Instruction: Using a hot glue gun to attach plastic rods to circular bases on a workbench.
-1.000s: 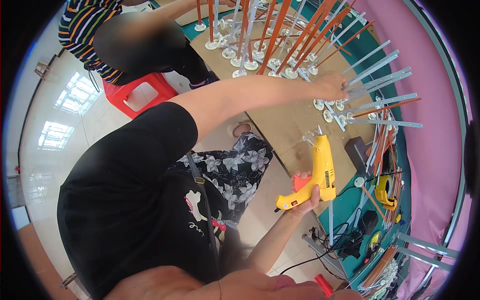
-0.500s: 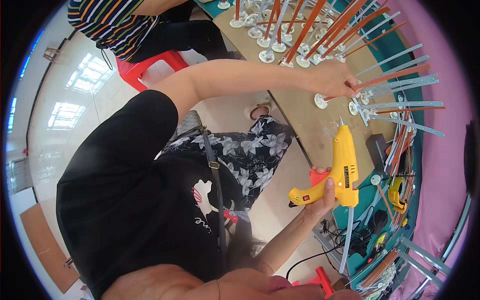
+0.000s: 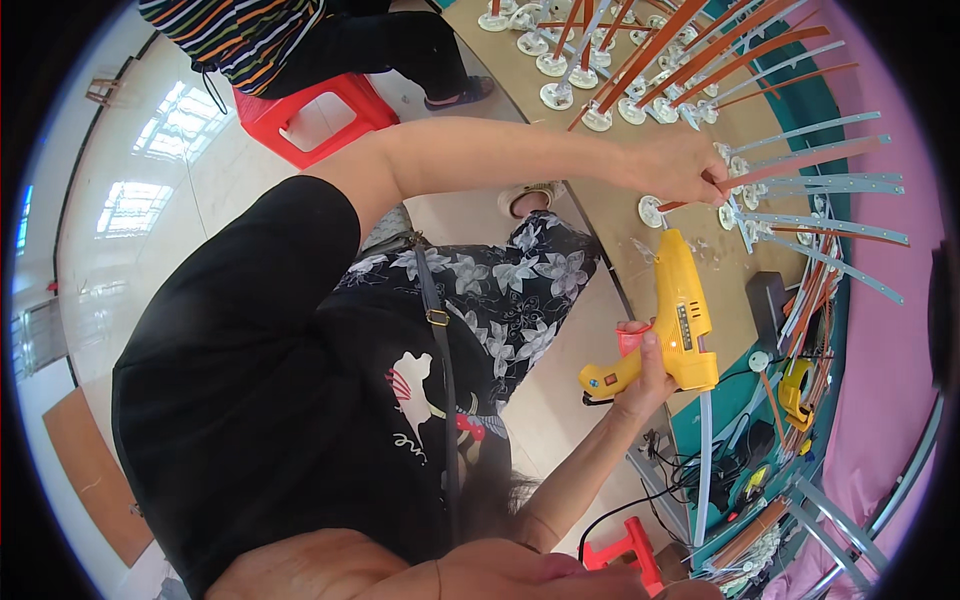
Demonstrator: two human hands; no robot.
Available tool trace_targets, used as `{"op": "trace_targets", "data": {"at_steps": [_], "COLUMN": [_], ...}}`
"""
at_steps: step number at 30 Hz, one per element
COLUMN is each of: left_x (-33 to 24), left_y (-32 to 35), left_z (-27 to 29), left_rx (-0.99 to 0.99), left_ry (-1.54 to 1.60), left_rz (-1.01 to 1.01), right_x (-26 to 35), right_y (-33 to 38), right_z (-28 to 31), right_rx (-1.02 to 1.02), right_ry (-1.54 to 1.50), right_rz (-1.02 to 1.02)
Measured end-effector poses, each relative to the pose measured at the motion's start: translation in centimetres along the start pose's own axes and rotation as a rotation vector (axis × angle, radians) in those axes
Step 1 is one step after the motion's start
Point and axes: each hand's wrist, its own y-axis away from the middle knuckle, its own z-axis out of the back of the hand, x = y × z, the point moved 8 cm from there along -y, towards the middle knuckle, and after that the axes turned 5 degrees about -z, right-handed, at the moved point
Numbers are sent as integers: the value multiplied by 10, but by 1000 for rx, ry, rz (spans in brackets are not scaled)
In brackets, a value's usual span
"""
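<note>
My left hand (image 3: pixel 690 168) reaches over the tan board and pinches a brown strip (image 3: pixel 800 164). The strip's near end meets a small white round base (image 3: pixel 651 211) lying on the board. In my right hand (image 3: pixel 648 375) is a yellow hot glue gun (image 3: pixel 682 300), fingers wrapped by its red trigger. Its nozzle points at the white base and looks to be at its edge; whether they touch I cannot tell. A pale glue stick (image 3: pixel 704 470) sticks out of the gun's back end. Just beyond my left hand stand several grey perforated strips (image 3: pixel 840 222) on white bases.
Many brown and grey strips (image 3: pixel 655 55) on white bases crowd the board's (image 3: pixel 690 275) far end. A black box (image 3: pixel 767 305), yellow tape dispenser (image 3: pixel 796 393) and tangled cables (image 3: pixel 690 480) lie at right. Another person (image 3: pixel 400 60) sits near a red stool (image 3: pixel 315 120). A red tool (image 3: pixel 630 555) is low down.
The glue gun has moved up and slightly left, bringing its nozzle to the white base. My left hand still pinches the brown strip. The whole view has shifted a little.
</note>
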Motion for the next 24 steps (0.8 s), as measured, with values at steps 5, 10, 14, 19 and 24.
{"op": "trace_targets", "data": {"at_steps": [5,10,14,19,24], "left_x": [0,5,6,3,11], "left_y": [1,2,3,1,5], "left_z": [-4,-8,-6,-11,-3], "left_rx": [23,45,49,61,40], "left_ry": [-28,-15,-16,10,-10], "left_rz": [27,56,67,68,83], "right_x": [-1,5,6,16,14], "right_y": [-4,-4,-6,0,-6], "right_z": [0,-3,-3,-4,-12], "right_rx": [6,-28,-57,-73,-49], "right_ry": [27,44,25,45,66], "right_rz": [-31,-18,-10,-28,-57]}}
